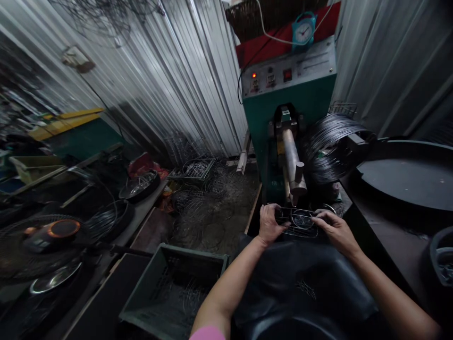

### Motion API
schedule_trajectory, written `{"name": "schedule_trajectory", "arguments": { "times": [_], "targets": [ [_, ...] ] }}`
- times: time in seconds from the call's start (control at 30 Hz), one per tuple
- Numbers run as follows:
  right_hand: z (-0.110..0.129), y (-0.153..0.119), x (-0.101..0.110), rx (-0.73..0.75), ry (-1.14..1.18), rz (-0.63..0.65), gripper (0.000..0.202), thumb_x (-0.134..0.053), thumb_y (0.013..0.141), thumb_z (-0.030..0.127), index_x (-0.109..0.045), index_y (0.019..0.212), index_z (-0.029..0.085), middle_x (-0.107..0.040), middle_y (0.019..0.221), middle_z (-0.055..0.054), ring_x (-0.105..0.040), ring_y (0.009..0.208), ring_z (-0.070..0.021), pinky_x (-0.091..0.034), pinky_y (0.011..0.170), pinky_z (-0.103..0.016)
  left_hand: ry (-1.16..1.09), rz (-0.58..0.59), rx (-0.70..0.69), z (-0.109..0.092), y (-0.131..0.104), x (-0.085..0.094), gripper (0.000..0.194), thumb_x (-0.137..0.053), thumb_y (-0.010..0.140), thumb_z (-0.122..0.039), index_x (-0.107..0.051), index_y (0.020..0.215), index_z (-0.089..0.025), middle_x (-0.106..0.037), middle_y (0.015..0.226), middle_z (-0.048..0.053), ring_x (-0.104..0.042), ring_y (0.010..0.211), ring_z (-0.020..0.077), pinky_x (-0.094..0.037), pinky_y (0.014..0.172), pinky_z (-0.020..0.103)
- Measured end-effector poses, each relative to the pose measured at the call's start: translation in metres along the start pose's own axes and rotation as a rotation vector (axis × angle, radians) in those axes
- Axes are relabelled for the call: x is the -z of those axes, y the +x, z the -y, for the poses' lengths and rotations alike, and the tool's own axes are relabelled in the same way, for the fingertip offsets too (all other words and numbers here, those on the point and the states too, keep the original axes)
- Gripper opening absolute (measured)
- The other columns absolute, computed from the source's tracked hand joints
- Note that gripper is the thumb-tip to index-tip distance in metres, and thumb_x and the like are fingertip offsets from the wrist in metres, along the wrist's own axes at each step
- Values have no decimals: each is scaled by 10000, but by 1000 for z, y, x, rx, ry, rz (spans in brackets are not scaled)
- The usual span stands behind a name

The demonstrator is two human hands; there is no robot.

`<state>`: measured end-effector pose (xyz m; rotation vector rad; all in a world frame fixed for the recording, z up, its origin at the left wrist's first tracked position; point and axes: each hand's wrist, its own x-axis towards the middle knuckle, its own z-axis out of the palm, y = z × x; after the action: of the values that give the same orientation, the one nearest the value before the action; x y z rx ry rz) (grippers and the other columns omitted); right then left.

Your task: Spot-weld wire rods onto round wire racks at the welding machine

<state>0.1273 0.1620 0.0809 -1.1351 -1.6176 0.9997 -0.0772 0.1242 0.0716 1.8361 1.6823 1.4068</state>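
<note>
Between my two hands is a small wire frame [300,230] with curved thin rods, just below the tip of the spot welder's metal arm [291,153]. My left hand [270,224] pinches the frame's left end between thumb and fingers. On the opposite end, the fingers of my right hand [334,230] are closed on the wire. Whether the frame touches the electrode tip cannot be made out. The green welding machine [290,87] stands directly ahead, its red lamp lit. A dark apron [283,274] covers my lap, with a few short wire pieces [306,289] on it.
A green plastic crate [141,295] holding some wires stands at my lower left. Coiled wire [334,141] hangs right of the machine, beside a large round pan [406,182]. Tangled wire parts [198,203] cover the floor. A teal clock [303,32] sits on the machine.
</note>
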Motion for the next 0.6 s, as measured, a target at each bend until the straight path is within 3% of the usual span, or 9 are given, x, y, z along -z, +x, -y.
{"name": "schedule_trajectory", "arguments": {
  "times": [0.27,0.43,0.6],
  "targets": [
    [-15,3,4,-26,56,-47,375,-655,651,551,-599,625,181,-632,815,-51,-585,770,-206,-460,680,-332,124,51,-37,3,9,-10,464,-740,589,-258,-497,983,-223,-570,1007,68,-512,996,262,-196,1024,553],
    [-19,8,5,-43,88,-39,348,-670,652,521,-597,627,181,-632,813,-50,-578,768,-198,-453,688,-323,149,18,-55,4,9,-13,486,-749,581,-243,-491,992,-220,-573,1004,70,-522,993,259,-225,1018,550],
    [-22,8,3,-47,116,-52,340,-675,655,508,-594,623,179,-633,817,-51,-573,775,-193,-444,711,-323,216,6,-95,6,4,-13,497,-735,607,-257,-480,1032,-221,-582,1047,74,-524,1026,253,-171,1043,553]
  ]
}}
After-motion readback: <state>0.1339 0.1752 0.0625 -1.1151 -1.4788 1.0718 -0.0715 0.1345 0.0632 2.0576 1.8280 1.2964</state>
